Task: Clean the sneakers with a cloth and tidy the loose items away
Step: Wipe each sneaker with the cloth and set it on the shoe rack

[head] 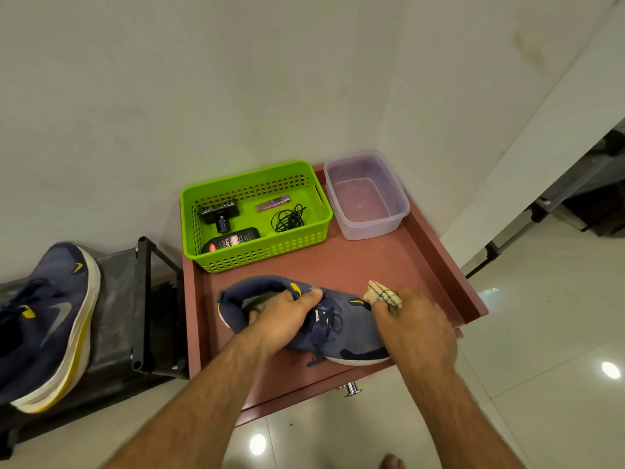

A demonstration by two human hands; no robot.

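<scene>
A navy sneaker [341,324] with yellow accents and a white sole lies on the reddish-brown table top [372,262]. My left hand [284,316] grips it at the collar, fingers inside the opening and thumb on the tongue. My right hand [412,323] holds a bunched beige cloth [382,294] with dark stitching against the shoe's toe area. The second navy sneaker [47,319] rests on a black rack at the far left.
A green perforated basket [314,231] at the back of the table holds a black gadget, a purple lighter, a coiled black cord and a black tin. A clear plastic tub [402,211] with water stands to its right. White walls close behind; glossy tiled floor below.
</scene>
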